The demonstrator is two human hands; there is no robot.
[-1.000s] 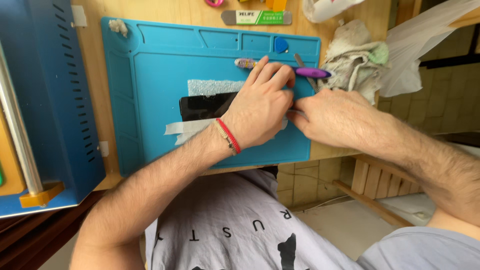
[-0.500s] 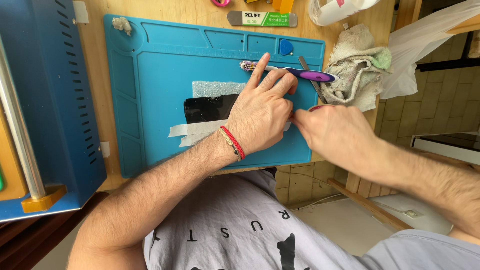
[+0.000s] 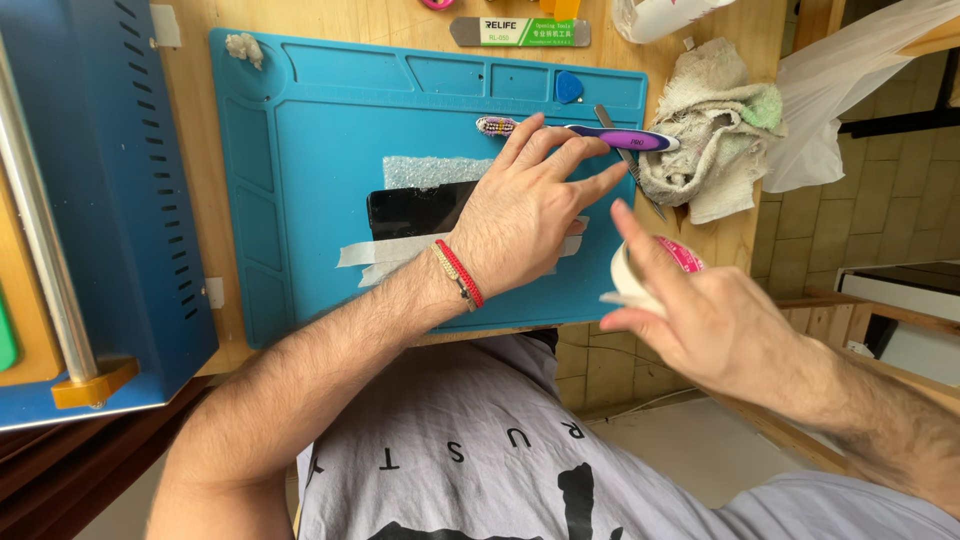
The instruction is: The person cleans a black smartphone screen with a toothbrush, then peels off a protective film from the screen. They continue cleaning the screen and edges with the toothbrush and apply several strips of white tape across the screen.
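Pressing our spread left hand [image 3: 525, 215] on the taped-down phone [image 3: 418, 210], right hand [image 3: 700, 315] pinching the tape roll [image 3: 650, 270], one tape strip [image 3: 390, 252] on so far.

Left hand [image 3: 525, 215] lay palm down, fingers [image 3: 560, 160] spread and extended forward, forearm bare with a red cord at the wrist, right hand [image 3: 700, 310] raised nearer the body, fingers curled in a grip, thumb upright, forearm entering from lower right.
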